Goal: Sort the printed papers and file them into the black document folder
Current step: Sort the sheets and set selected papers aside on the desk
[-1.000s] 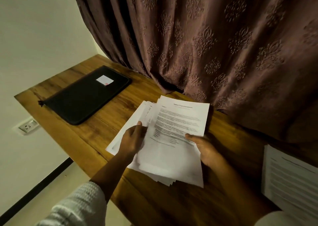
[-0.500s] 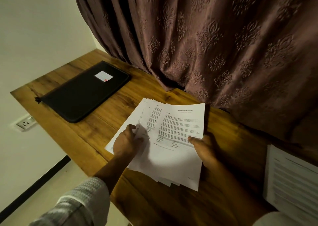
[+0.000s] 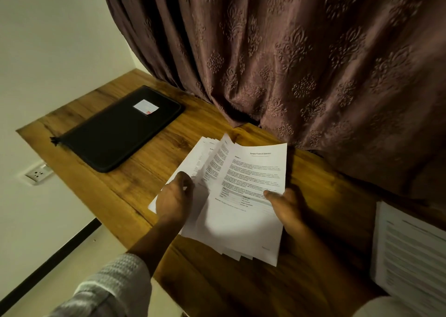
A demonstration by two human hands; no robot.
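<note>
Several sheets of the printed papers now stand fanned apart, where a second ago the stack lay almost square under its top page. The left hand has slid off the face of the pages to their left edge. Its fingers are curled there and pinch the lower sheets, and one sheet rises in a curl between the two hands. The right hand keeps its hold on the top sheet, headed as a sample financial statement. The thumb lies across the print and the fingers are hidden beneath.

The bundle is held just above the wooden table, in front of the curtain. The black document folder lies flat at the table's far left, well apart from the papers. It looks closed, with a small white label on its cover. A second pile of printed pages rests at the right edge.

The spreading suggests that the person is leafing through to read headings, so sorting is under way. Filing has not begun, as no sheet has reached the folder.
</note>
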